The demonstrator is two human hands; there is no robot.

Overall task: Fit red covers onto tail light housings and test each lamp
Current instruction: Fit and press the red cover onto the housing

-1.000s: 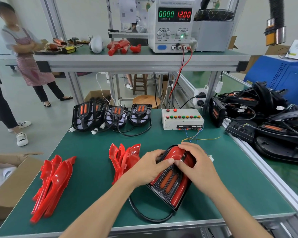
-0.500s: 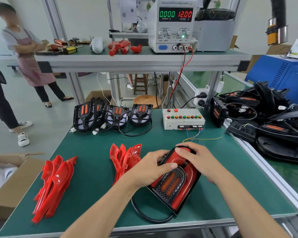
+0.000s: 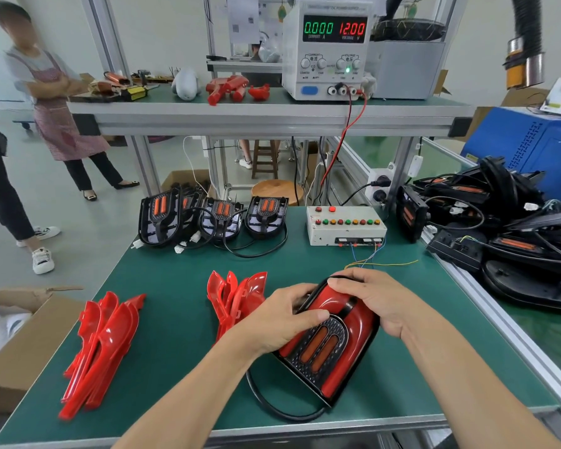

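Pressing with both hands on one tail light housing (image 3: 324, 348), which lies near the front edge of the green bench mat (image 3: 175, 277). I take this housing as my landmark. Red cover (image 3: 344, 303) sits over its rounded far end and right flank; whether it is fully seated I cannot tell. Left hand (image 3: 282, 315) lies across the housing's left side, fingers curled over the rim, thumb flat on the cover. Right hand (image 3: 373, 296) cups the far end, fingers bent over the cover's top edge. A black cable (image 3: 272, 403) loops out from the housing's near side. Just left of it: a stack of loose covers (image 3: 234, 296); a second stack (image 3: 101, 348) lies further left. Beyond it: switch box (image 3: 344, 225) and bare housings (image 3: 214, 218). Power supply (image 3: 334, 47), on the shelf above, reads 0.000 and 12.00.
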